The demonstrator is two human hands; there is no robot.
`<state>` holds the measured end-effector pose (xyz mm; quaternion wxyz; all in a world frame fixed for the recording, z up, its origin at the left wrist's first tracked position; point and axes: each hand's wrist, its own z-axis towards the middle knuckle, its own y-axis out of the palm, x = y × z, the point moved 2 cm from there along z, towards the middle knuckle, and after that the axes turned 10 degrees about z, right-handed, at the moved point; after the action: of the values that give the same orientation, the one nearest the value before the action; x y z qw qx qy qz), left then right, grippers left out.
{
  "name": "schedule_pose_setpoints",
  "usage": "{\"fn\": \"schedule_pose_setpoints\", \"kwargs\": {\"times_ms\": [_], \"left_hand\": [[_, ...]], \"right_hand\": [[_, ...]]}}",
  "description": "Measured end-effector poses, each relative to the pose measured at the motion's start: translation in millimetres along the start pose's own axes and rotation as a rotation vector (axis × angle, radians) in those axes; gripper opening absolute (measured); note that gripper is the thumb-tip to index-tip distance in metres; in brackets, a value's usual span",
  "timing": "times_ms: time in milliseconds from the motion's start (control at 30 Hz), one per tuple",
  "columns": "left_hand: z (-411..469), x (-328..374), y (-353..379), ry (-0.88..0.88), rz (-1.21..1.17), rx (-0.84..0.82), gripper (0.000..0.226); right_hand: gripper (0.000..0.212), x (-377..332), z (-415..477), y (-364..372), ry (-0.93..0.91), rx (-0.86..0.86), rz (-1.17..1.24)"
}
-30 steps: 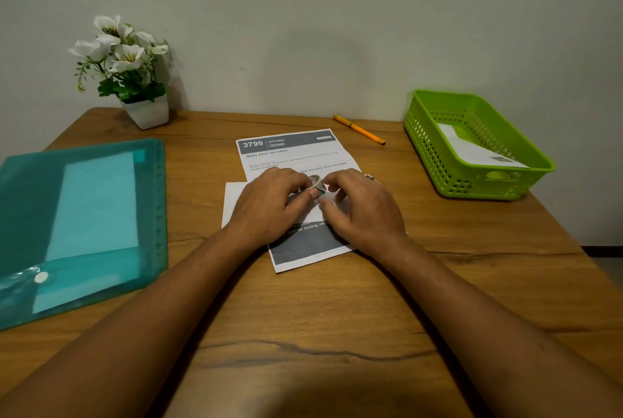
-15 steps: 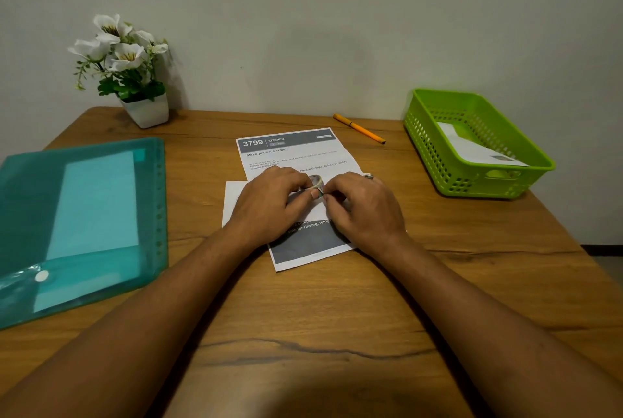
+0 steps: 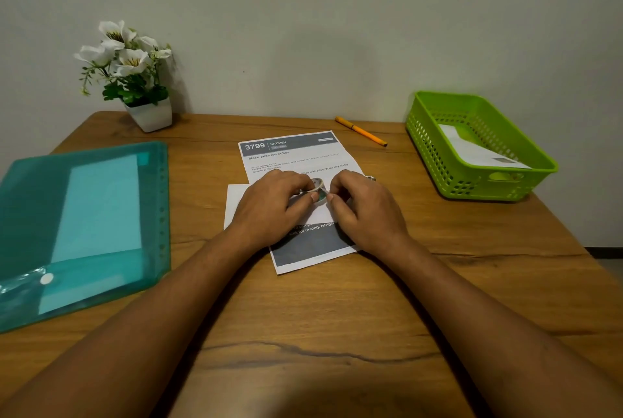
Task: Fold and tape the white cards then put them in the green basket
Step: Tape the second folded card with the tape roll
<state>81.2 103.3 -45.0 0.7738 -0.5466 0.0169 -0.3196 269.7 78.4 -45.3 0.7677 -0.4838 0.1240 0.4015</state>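
Observation:
A small roll of tape (image 3: 318, 189) stands between my two hands at the middle of the table. My left hand (image 3: 271, 207) grips the roll with thumb and curled fingers. My right hand (image 3: 365, 210) pinches at the roll's right side, where the tape end seems to be. Under both hands lies a folded white card (image 3: 236, 202), largely hidden, on top of a printed instruction sheet (image 3: 296, 151). The green basket (image 3: 435, 154) sits at the far right and holds one folded white card (image 3: 478, 149).
A teal plastic folder (image 3: 84, 222) with pale sheets inside covers the table's left side. A white pot of artificial flowers (image 3: 150, 114) stands at the back left. An orange pen (image 3: 360, 131) lies near the wall. A small metal object (image 3: 371, 177) peeks out past my right hand.
Both hands stay at the tape roll; only small shifts of the fingers on it. Nothing else has moved.

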Motion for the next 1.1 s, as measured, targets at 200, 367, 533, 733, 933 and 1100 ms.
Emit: {"fn": "schedule_pose_setpoints", "kwargs": {"times_ms": [200,367,533,733,933,1100], "left_hand": [[0,0,-2,-0.014,0.012,-0.007,0.023],[0,-3,-1,-0.058,-0.048,-0.003,0.018],[19,-17,-10,-0.172,-0.158,0.018,0.009],[88,-54,-21,-0.218,0.009,-0.031,0.014],[137,-90,-7,-0.326,0.264,-0.112,0.005],[151,-92,9,-0.358,0.292,-0.103,0.019]], "right_hand": [[0.006,7,2,-5,0.150,0.076,0.163],[0.015,15,3,-10,0.283,0.191,0.361],[0.013,22,3,-10,0.357,0.227,0.495],[0.014,23,4,-8,0.338,0.202,0.494],[0.015,23,3,-7,0.328,0.184,0.499],[0.016,21,3,-6,0.293,0.167,0.424]]}}
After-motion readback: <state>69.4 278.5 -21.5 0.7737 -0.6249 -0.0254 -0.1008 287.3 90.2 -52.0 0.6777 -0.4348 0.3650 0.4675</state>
